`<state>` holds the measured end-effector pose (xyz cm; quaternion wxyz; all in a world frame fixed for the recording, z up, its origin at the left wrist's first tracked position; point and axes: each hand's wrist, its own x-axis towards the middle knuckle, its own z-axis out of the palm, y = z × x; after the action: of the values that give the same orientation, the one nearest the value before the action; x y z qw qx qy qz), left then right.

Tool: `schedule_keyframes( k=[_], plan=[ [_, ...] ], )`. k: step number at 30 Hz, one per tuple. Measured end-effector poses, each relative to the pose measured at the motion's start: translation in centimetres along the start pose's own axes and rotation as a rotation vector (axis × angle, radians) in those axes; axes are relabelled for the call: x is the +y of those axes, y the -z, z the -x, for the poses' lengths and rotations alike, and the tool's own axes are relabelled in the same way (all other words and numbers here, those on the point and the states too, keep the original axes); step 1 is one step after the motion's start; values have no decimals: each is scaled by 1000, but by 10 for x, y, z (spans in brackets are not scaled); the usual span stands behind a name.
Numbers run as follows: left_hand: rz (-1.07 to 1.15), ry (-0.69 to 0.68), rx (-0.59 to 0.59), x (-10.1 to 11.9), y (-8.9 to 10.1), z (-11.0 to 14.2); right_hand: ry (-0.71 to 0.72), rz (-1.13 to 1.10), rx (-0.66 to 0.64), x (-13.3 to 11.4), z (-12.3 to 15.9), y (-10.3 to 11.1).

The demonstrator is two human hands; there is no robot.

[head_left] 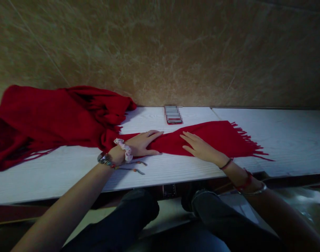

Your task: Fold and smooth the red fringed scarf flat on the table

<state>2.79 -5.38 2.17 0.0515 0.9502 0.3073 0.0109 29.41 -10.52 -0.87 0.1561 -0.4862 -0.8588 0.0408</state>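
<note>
A red fringed scarf [217,136] lies along the white table, its right part spread flat with the tassels pointing right. Toward the left the same red cloth [49,115] is heaped in loose folds; whether it is one piece throughout is hard to see under my arm. My left hand [143,143] rests palm down on the narrow middle stretch, thumb and fingers apart. Farther right, my right hand [199,147] lies flat on the scarf with its fingers stretched out to the left. Neither hand grips the cloth.
A phone [173,114] with a blurred screen lies behind the scarf near the wall. The white wood-grain table [288,140] meets a brown marbled wall [160,52]. My knees [139,206] are below the table's front edge. Beaded cords hang from my left wrist.
</note>
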Motion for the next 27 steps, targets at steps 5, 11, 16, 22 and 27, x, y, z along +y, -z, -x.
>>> schedule_keyframes(
  k=[5,11,16,22,27],
  plan=[
    [17,68,-18,-18,18,16,-21,-48,62,3,4,-1],
    [133,117,-35,-21,53,18,-19,-79,106,-2,5,1],
    [-21,198,-81,-19,66,0,-23,-69,163,0,8,1],
    [-261,240,-36,-13,39,-4,-54,-46,148,4,9,-3],
    [-383,101,123,16,28,-3,-48,-6,150,0,7,3]
  ],
)
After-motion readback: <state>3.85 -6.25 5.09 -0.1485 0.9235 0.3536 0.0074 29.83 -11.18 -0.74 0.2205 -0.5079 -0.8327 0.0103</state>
